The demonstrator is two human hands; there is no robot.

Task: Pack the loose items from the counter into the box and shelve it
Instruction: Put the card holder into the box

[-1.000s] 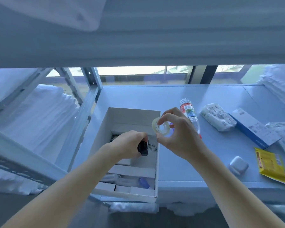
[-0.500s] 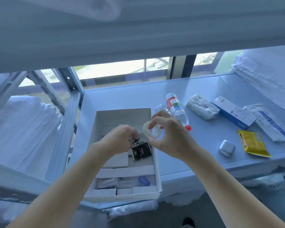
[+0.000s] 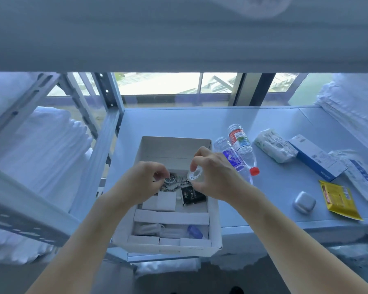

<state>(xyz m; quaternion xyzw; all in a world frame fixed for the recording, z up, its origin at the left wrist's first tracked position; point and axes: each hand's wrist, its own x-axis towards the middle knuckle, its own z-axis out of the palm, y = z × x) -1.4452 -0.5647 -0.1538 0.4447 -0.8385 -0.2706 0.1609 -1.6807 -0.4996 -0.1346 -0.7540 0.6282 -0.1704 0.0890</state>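
An open white box (image 3: 214, 211) stands at the counter's front left, holding small white cartons, a blue item and a black sachet (image 3: 193, 195). My left hand (image 3: 141, 183) hovers inside the box, its curled fingers pinching a metal wristwatch (image 3: 175, 179). Over the box's right side, my right hand (image 3: 218, 177) pinches a clear tape roll (image 3: 194, 175) between thumb and fingers.
On the counter to the right lie two water bottles (image 3: 240, 143), a tissue pack (image 3: 274, 148), a blue-and-white carton (image 3: 314, 159), paper packets (image 3: 362, 179), a yellow sachet (image 3: 338, 200) and a silver earbud case (image 3: 304, 202). A metal rack post (image 3: 102, 153) stands left; a shelf hangs overhead.
My left hand let go of the black sachet, which now lies in the box, and moved to the wristwatch. My right hand lowered the tape roll toward the box.
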